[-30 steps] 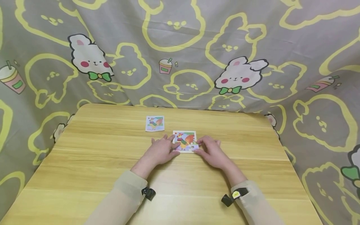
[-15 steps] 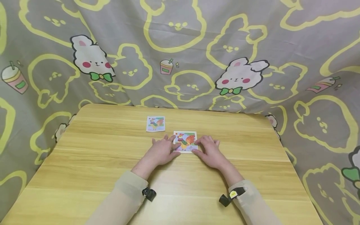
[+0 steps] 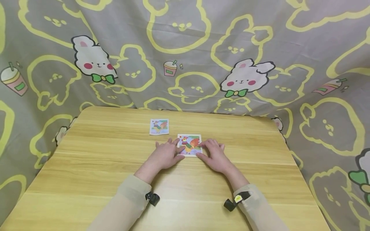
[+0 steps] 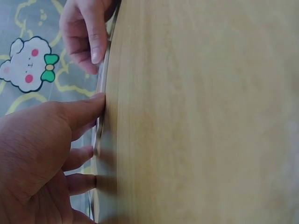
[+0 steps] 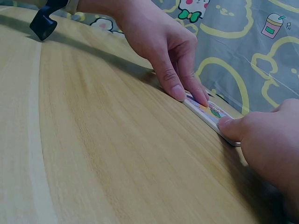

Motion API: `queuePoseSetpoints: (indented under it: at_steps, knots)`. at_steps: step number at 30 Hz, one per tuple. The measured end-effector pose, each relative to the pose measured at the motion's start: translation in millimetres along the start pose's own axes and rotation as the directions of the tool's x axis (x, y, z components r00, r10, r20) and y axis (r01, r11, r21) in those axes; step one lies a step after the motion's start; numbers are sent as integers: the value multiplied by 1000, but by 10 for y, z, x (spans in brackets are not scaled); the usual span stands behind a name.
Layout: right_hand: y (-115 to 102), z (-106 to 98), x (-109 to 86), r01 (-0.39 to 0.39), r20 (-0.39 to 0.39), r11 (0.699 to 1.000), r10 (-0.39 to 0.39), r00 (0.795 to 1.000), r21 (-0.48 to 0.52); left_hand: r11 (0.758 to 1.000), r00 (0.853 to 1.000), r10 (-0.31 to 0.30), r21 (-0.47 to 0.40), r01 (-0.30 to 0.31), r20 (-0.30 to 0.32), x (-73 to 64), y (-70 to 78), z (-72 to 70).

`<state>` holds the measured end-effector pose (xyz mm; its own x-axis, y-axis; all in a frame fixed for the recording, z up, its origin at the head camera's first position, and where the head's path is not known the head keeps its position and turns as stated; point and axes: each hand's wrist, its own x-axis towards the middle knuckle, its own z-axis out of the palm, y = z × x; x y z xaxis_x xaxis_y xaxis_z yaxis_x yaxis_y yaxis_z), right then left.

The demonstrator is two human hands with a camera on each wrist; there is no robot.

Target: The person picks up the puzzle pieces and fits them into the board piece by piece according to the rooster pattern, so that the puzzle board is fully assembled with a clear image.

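Note:
A small square jigsaw puzzle [image 3: 190, 141] with a rooster picture and a white border lies on the table. My left hand [image 3: 165, 154] steadies its left side. The index finger rests on the picture and the thumb touches the near edge, as the right wrist view also shows. My right hand [image 3: 215, 155] is at the near right corner, thumb and index finger set on either side of a corner puzzle piece, which those fingers partly cover. In the right wrist view the right thumb [image 5: 229, 125] lies on the puzzle's corner.
A paper card [image 3: 159, 127] with the same rooster picture lies farther back, left of the puzzle. The wooden table [image 3: 101, 144] ends at a patterned curtain [image 3: 199, 57] behind. Black straps with small devices are on both sleeves.
My right hand has shifted slightly left, bringing the corner piece from overlapping the right border to within the picture. The left hand has stayed in place on the puzzle.

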<state>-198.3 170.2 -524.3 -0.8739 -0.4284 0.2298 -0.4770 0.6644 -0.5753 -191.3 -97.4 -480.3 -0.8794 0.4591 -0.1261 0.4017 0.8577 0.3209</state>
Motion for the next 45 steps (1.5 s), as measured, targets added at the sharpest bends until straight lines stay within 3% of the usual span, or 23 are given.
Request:
queuePoseSetpoints:
  at_steps: [15, 22, 27, 32, 37, 45]
  knots:
    - [-1, 7, 21, 0, -4, 1000, 0, 1000, -11, 1000, 1000, 0, 4, 0, 6, 22, -25, 22]
    - [12, 15, 7, -6, -28, 1000, 5, 1000, -23, 997, 999, 3, 79, -5, 32, 35, 74, -19]
    - [10, 15, 6, -12, -38, 1000, 11, 999, -28, 987, 996, 83, 137, -81, -9, 85, 183, 26]
    - [6, 20, 6, -2, -29, 1000, 2, 1000, -14, 981, 989, 147, 131, -142, -28, 156, 250, 118]
    - [20, 4, -5, 15, -33, 1000, -15, 999, 6, 981, 988, 148, 132, -142, -38, 208, 281, 170]
    - [46, -17, 8, 11, -16, 999, -10, 1000, 53, 982, 992, 122, 143, -121, -3, 214, 288, 159]
